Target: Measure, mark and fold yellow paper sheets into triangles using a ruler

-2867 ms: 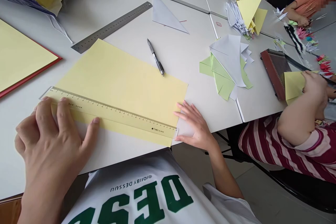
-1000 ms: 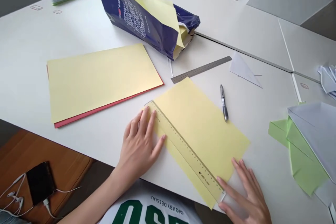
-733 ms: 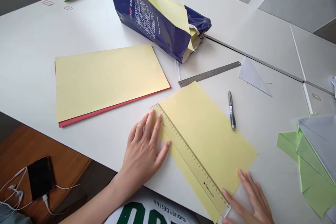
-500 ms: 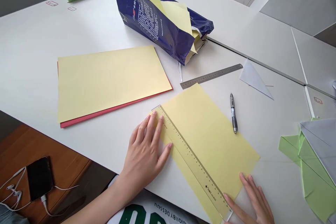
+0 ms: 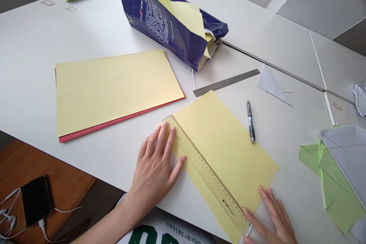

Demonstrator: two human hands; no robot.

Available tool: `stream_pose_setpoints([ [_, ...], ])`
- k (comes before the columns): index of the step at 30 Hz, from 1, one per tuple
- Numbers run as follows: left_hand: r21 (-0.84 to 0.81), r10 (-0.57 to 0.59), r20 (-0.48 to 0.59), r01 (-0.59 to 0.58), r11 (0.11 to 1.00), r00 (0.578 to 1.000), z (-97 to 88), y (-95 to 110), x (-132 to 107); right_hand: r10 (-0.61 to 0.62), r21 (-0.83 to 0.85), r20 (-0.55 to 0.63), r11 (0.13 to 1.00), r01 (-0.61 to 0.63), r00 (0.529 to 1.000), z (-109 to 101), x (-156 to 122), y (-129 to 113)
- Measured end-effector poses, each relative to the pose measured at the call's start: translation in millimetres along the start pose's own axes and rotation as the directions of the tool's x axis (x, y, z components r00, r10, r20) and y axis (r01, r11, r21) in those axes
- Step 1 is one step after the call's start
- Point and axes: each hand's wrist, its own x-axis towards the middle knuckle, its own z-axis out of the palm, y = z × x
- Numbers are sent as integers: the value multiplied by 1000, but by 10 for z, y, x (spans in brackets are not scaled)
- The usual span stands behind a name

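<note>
The long clear plastic ruler (image 5: 206,175) lies slantwise across a plain yellow paper sheet (image 5: 228,141) on the white table (image 5: 98,160). From here, the left hand (image 5: 154,169) lies flat, fingers slightly spread, tips resting on the ruler's far end; the right hand (image 5: 271,217), partly cut off, spreads thumb and forefinger about the near end — neither hand is clenched. I judge the ruler light, stiff and rather slippery, best pressed down near both ends; the paper looks thin and easily creased — better handled by its edges.
</note>
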Motion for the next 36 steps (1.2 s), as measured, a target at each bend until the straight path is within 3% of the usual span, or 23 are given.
stream_pose_setpoints([
  [7,-1,-11,-5,11,1000,1000,17,-4,-9,43,50,-37,998,-41,998,14,19,-3],
  [12,-36,-5,15,5,999,1000,4,-4,30,-68,16,19,998,68,997,-75,63,10],
  [23,-162,-80,173,109,981,982,-173,110,222,51,81,76,995,-57,996,-230,236,-90],
  [36,-186,-113,116,134,974,987,-221,382,291,96,96,68,990,-102,993,-268,276,-32],
])
